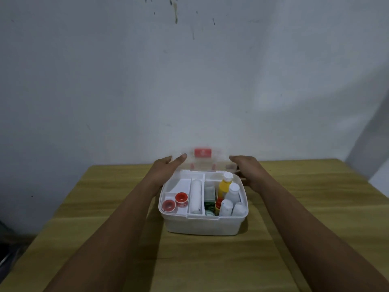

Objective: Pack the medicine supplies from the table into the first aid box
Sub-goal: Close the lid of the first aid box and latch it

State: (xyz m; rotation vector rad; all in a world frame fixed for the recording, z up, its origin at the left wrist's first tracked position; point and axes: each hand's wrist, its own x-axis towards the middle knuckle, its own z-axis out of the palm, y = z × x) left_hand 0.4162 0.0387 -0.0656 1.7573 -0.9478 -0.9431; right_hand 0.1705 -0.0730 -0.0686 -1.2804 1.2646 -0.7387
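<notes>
Left hand [166, 165] at lid [203, 160], grip loosely curled on its left edge, lid blurred and raised. First aid box [203, 225] mid-desk [84, 207], holding red tape rolls [174, 202], bandage roll [195, 196], yellow bottle [224, 186], white bottles [233, 193]. Right hand [247, 168] at lid's right edge; cannot tell whether grip clenched.

head view looks down, near table [294, 239].

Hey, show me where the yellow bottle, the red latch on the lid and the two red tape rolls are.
yellow bottle [224, 187]: head view, its yellow body.
red latch [203, 153]: head view, its middle.
red tape rolls [181, 198]: head view, farther roll's top.
</notes>
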